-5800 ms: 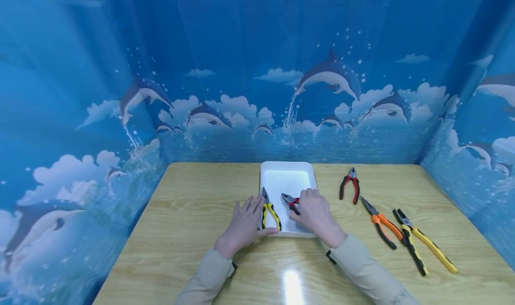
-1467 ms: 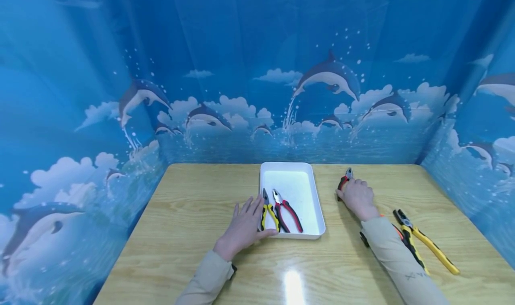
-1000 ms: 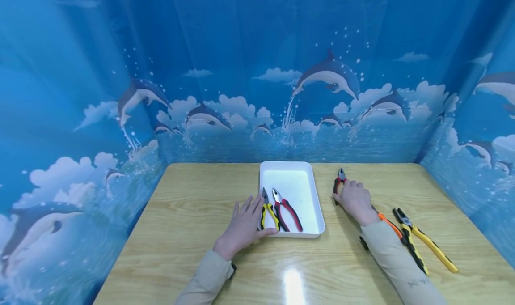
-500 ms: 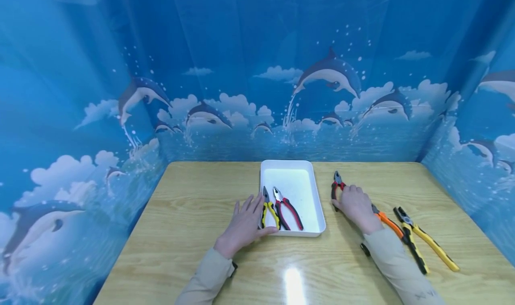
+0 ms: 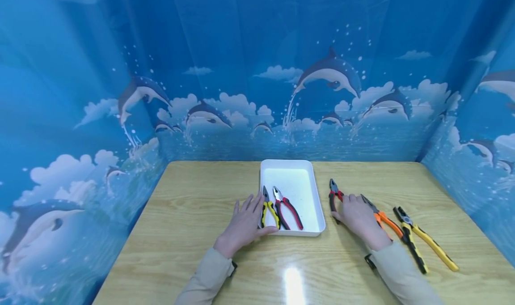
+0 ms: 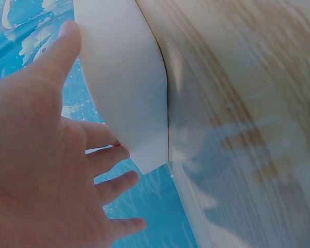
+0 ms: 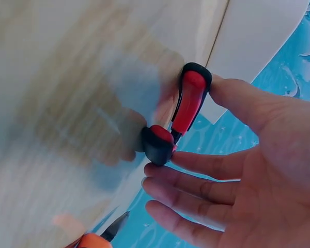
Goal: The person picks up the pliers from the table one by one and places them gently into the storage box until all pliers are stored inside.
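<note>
My left hand rests against the front left corner of a white tray, fingers spread and thumb along the front rim. In the left wrist view, its fingertips touch the tray's outer wall. Inside the tray lie yellow-black long-nose pliers and red-black pliers, side by side. To the right of the tray, my right hand pinches the handles of a second red-black pair of pliers, whose jaws point to the back. The right wrist view has thumb and fingers on opposite handles.
Orange-black long-nose pliers lie just right of my right hand, partly hidden by it. Beyond them are larger yellow-black pliers, overlapping the orange handle. A blue dolphin-print curtain closes off the back and sides of the wooden table.
Earlier my right hand left the first red-black pliers in the tray and reached the second pair. Since then it has moved that pair left and nearer the front edge. My left hand stays put.
</note>
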Tool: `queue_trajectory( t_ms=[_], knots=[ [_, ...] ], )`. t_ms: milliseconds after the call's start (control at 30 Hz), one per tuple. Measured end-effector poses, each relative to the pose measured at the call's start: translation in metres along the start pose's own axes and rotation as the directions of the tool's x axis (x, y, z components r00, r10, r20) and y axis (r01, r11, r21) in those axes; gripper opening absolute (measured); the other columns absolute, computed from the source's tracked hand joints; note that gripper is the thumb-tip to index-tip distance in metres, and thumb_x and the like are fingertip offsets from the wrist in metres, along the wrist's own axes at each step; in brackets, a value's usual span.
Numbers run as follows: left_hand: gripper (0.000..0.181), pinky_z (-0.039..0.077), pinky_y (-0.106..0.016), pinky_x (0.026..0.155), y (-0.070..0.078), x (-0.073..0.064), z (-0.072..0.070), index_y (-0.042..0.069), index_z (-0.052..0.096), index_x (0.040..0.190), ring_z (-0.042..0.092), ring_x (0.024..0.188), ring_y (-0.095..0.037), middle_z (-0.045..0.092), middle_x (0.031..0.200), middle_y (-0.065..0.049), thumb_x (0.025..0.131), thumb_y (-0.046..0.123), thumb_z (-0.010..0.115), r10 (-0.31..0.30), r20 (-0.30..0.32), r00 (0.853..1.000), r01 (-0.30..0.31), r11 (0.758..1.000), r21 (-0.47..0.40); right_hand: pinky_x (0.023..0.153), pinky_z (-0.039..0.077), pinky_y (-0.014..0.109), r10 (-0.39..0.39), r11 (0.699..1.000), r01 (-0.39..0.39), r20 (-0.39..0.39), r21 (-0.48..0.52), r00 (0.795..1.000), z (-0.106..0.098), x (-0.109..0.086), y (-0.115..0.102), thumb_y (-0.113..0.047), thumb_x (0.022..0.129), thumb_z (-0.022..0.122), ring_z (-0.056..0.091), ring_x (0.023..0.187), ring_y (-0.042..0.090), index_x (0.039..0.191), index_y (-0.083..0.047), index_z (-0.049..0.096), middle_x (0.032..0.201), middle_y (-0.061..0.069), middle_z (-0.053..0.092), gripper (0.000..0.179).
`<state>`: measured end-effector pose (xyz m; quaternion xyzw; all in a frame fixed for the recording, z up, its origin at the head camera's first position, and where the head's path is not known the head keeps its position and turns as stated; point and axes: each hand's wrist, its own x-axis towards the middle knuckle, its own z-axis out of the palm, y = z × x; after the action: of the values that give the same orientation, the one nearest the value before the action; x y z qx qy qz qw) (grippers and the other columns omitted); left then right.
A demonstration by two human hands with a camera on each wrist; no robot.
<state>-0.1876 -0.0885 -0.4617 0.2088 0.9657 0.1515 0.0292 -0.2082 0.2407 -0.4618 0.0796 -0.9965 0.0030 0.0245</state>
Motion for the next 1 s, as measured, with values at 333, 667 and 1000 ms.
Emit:
queue_trajectory(
  t_ms=[333, 667, 1000],
  knots=[
    [0.099, 0.017, -0.068, 0.12, 0.001, -0.001, -0.001, 0.002, 0.028, 0.159, 0.021, 0.152, -0.041, 0.023, 0.166, -0.016, 0.091, 0.066, 0.061, 0.002, -0.005, 1.0, -0.002, 1.0, -0.006, 0.059, 0.052, 0.04, -0.082, 0.997, 0.081, -0.091, -0.017, 0.992, 0.002, -0.024, -0.002, -0.04, 0.088, 0.079, 0.055, 0.071, 0.027, 0.107, 0.017, 0.06, 0.084, 0.018, 0.057, 0.063],
    [0.101, 0.016, -0.068, 0.12, 0.0, 0.0, -0.001, 0.002, 0.027, 0.159, 0.02, 0.152, -0.041, 0.022, 0.167, -0.016, 0.09, 0.067, 0.06, -0.005, 0.0, 1.0, 0.005, 1.0, -0.006, 0.05, 0.048, 0.04, 0.019, 0.999, -0.018, -0.009, 0.03, 1.0, 0.002, -0.017, -0.006, -0.05, 0.09, 0.074, 0.054, 0.063, 0.027, 0.087, 0.01, 0.057, 0.075, 0.017, 0.055, 0.062],
    [0.101, 0.015, -0.068, 0.121, -0.001, 0.0, 0.0, 0.002, 0.027, 0.159, 0.02, 0.153, -0.041, 0.021, 0.167, -0.015, 0.09, 0.068, 0.059, -0.001, 0.001, 1.0, 0.001, 1.0, -0.011, 0.054, 0.051, 0.043, 0.122, 0.989, -0.134, 0.186, 0.055, 0.975, -0.003, 0.001, -0.002, -0.044, 0.093, 0.07, 0.053, 0.067, 0.028, 0.093, 0.013, 0.054, 0.086, 0.024, 0.055, 0.059]
  ],
)
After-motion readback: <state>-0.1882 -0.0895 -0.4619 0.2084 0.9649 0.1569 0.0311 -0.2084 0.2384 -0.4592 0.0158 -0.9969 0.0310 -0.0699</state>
